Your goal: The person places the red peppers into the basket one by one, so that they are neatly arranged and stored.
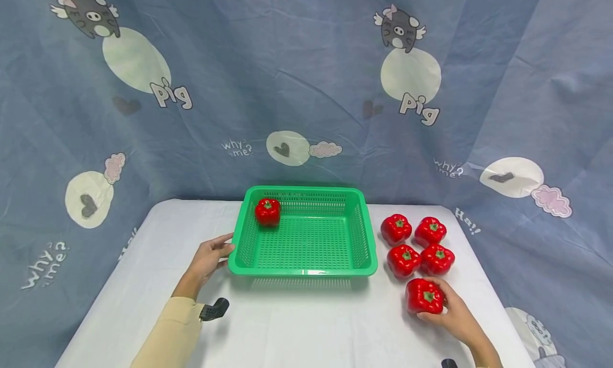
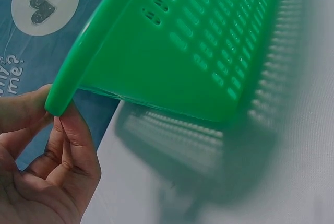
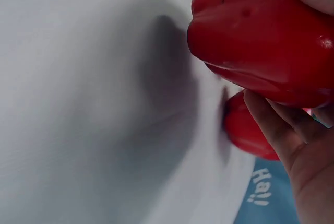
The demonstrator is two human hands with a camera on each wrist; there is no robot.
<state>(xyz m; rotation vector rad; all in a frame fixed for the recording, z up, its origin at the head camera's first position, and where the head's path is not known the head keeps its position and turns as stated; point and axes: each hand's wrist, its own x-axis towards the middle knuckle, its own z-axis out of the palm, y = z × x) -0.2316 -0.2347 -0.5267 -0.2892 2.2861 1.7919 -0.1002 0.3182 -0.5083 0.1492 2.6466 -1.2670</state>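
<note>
A green plastic basket (image 1: 301,272) stands mid-table with one red bell pepper (image 1: 267,211) in its far left corner. My left hand (image 1: 221,251) holds the basket's left rim, thumb above and fingers below; the left wrist view shows the fingers (image 2: 73,140) curled under the rim (image 2: 57,96). My right hand (image 1: 450,310) grips another red pepper (image 1: 424,295) on the table at the front right. In the right wrist view the fingers (image 3: 282,135) wrap this pepper (image 3: 261,36), which seems slightly lifted.
Several more red peppers (image 1: 404,260) sit clustered right of the basket, one visible behind the held one (image 3: 245,130). The white table (image 1: 306,325) ends close to the right hand. A blue patterned cloth (image 1: 306,91) hangs behind.
</note>
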